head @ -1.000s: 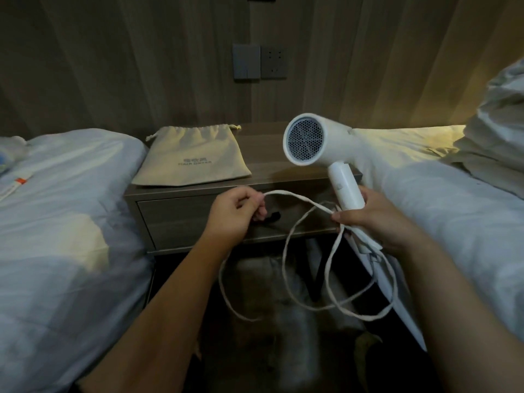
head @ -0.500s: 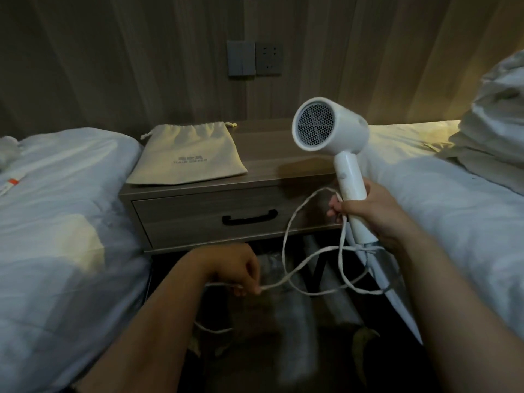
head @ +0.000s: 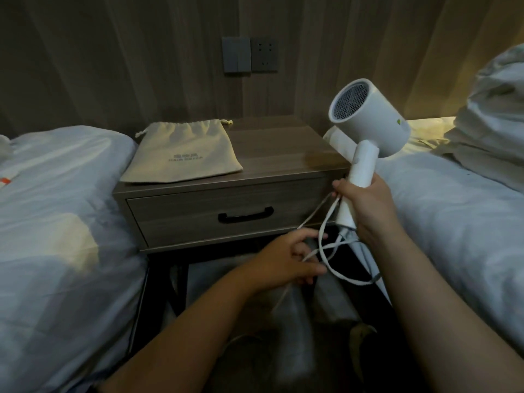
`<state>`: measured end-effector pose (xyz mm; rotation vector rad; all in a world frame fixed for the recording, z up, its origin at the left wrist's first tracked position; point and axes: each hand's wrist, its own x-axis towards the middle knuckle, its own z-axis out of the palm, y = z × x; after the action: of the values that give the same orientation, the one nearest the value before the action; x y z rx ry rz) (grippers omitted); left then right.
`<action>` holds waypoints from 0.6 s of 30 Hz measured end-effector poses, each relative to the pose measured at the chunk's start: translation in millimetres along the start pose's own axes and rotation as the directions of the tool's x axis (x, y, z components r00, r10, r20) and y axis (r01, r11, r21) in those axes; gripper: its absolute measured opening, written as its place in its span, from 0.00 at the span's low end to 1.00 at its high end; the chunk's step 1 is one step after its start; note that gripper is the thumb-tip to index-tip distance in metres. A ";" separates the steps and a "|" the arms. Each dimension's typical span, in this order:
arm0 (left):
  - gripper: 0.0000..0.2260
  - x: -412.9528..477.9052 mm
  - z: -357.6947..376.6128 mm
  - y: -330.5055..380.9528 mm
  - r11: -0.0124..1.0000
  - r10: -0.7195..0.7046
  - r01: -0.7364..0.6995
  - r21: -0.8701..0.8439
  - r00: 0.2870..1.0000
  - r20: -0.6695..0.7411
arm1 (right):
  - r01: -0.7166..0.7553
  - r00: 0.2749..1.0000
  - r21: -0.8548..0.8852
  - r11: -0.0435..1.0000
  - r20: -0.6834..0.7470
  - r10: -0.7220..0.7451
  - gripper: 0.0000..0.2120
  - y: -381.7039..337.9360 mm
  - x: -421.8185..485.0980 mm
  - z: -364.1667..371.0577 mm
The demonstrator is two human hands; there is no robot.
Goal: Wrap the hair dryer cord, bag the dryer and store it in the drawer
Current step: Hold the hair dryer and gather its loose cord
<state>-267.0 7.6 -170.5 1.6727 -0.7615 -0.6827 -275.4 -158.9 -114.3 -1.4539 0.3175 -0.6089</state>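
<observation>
Left hand has swung right toward the hair dryer, fingers loosely curled on the cord. Right hand grips the handle, which runs 1 to 7 o'clock. Loops hang at 3 o'clock of the left fingers; the left hand is likely to wrap next.

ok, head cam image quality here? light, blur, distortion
Head view: dim overall, with a warm glow only on the right bed behind the hair dryer; left hand and cord slightly smeared; right hand sharper; wide-angle bows the wall panels toward the edges.
</observation>
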 end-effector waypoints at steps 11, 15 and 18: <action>0.09 -20.5 -76.6 -25.9 0.243 -0.443 0.546 0.802 0.798 -0.409 | 0.015 0.992 -0.286 0.958 -0.119 -0.051 0.15 8.7 15.9 -16.0; 0.05 -12.1 -100.4 -28.5 0.656 -0.408 0.699 0.283 0.645 -0.646 | 0.061 0.991 -0.452 0.890 -0.083 -0.109 0.15 8.0 17.2 -21.1; 0.08 -15.8 -98.2 -18.2 0.841 -0.484 0.538 0.048 0.790 -0.378 | 0.092 0.992 -0.288 0.953 0.114 -0.061 0.09 2.3 13.2 -24.4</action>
<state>-198.9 82.2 -166.5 2.1016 -0.0868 -0.6737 -277.7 -186.5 -117.2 -1.7839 0.2783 -0.5626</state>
